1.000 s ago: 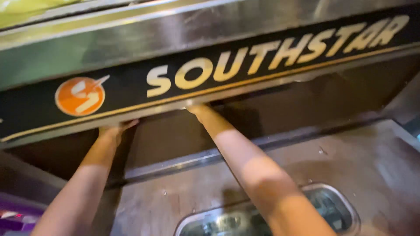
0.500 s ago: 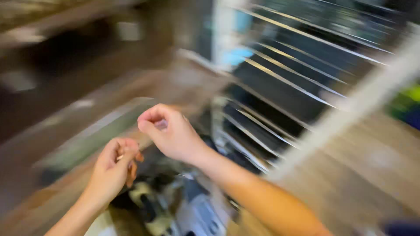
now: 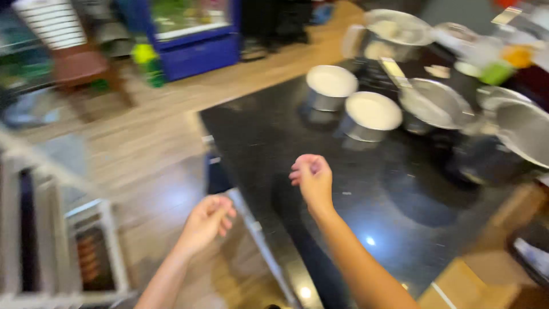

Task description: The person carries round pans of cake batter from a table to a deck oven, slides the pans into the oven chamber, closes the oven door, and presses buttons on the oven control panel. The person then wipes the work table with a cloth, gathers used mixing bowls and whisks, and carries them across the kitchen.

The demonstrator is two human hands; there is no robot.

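Right hand (image 3: pixel 311 177), fingers curled together and empty, over black desk (image 3: pixel 274 137); left hand (image 3: pixel 209 220) loosely curled, empty, beside desk edge; steel bowls (image 3: pixel 372 114) well beyond.

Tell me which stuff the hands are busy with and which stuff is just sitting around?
With the hands:
- right hand, curled, holding nothing visible, over the black counter
- left hand, loosely curled, over the wooden floor

Just lying about:
- two round metal tins
- metal pan
- blue cabinet
- white rack
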